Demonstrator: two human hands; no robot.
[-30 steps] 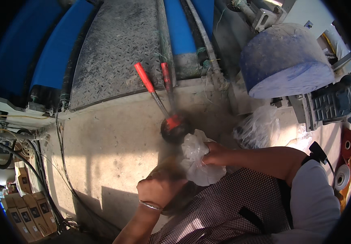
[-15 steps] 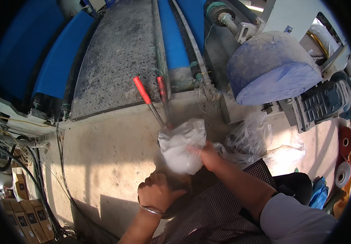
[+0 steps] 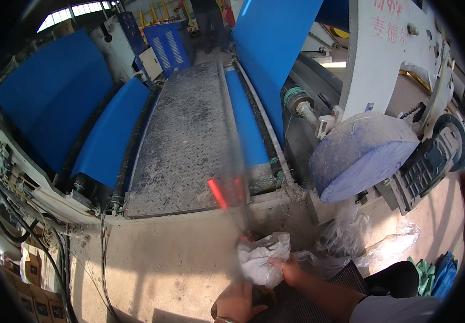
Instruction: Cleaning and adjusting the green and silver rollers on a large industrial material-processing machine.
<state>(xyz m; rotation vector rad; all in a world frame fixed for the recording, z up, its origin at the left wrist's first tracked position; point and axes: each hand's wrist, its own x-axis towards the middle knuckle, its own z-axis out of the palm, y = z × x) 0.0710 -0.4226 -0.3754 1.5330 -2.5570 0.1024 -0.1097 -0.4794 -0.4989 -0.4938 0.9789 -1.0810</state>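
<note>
My right hand (image 3: 289, 268) pinches a crumpled white plastic bag (image 3: 260, 256) low in the picture. My left hand (image 3: 236, 301) sits just below it, closed around a dark object that is mostly hidden. A tool with two red handles (image 3: 226, 192) stands up from behind the bag and is blurred by motion. The tool's lower end is hidden by the bag.
A grey checker-plate walkway (image 3: 189, 134) runs away ahead between blue machine panels (image 3: 54, 107). A large blue-white roll (image 3: 359, 156) hangs at the right. Clear plastic bags (image 3: 361, 242) lie on the concrete floor (image 3: 157, 269). Cables (image 3: 33, 242) trail at the left. A person (image 3: 208, 19) stands far off.
The view has tilted up, so hands, bag and tool now sit lower in the picture. My hands stayed on the bag and dark object; the red handles became blurred.
</note>
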